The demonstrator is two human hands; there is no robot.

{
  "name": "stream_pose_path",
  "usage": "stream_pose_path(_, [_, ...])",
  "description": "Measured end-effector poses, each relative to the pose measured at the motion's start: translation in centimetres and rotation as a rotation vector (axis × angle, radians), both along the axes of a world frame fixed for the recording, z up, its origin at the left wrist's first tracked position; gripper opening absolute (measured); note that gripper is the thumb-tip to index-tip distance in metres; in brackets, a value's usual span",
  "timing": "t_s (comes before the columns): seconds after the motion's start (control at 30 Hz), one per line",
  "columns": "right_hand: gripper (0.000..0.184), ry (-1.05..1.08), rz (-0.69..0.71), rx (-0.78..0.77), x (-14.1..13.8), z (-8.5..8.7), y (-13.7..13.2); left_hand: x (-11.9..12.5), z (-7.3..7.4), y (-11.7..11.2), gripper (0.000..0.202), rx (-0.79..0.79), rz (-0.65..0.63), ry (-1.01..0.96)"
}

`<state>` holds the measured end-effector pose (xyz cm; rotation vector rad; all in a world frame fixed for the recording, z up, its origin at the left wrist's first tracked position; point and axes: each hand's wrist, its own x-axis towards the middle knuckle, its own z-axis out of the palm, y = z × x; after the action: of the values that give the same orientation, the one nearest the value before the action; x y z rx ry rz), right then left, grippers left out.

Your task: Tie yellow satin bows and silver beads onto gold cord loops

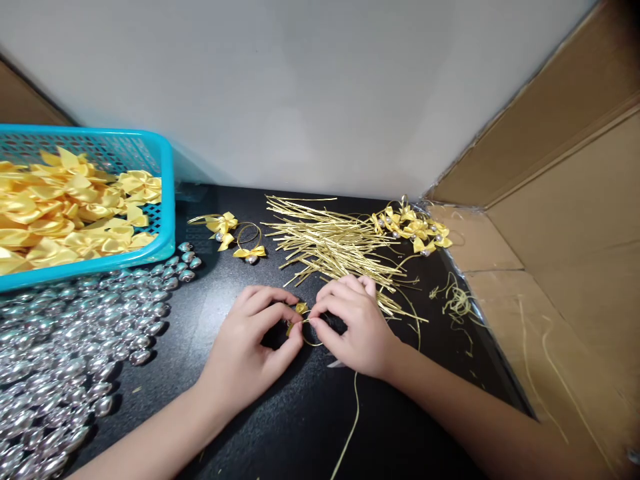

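My left hand (250, 350) and my right hand (353, 327) meet over the black table (280, 427), fingers pinched together. Between them sits a small yellow ribbon bow (301, 309) with a thin gold wire loop (313, 333) under it. Both hands grip this piece. Just beyond my right hand lies a pile of gold wire strands (330, 243). One loose gold strand (350, 427) trails toward me from under my right hand.
A turquoise basket (167, 200) full of yellow bows stands at the far left. Several silver beads (55, 353) spread across the left of the table. Finished bows with loops (235, 237) and a cluster of finished bows (413, 227) lie at the back. Cardboard (560, 267) borders the right side.
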<state>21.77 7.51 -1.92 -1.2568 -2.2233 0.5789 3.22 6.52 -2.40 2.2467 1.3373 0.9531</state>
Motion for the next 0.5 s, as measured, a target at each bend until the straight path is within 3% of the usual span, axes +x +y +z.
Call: stream_pose_path(0.5, [0.006,-0.005,0.008,0.049,-0.08,-0.01,-0.15,0.1,0.0,-0.04,0.008,0.047,-0.052,0.073])
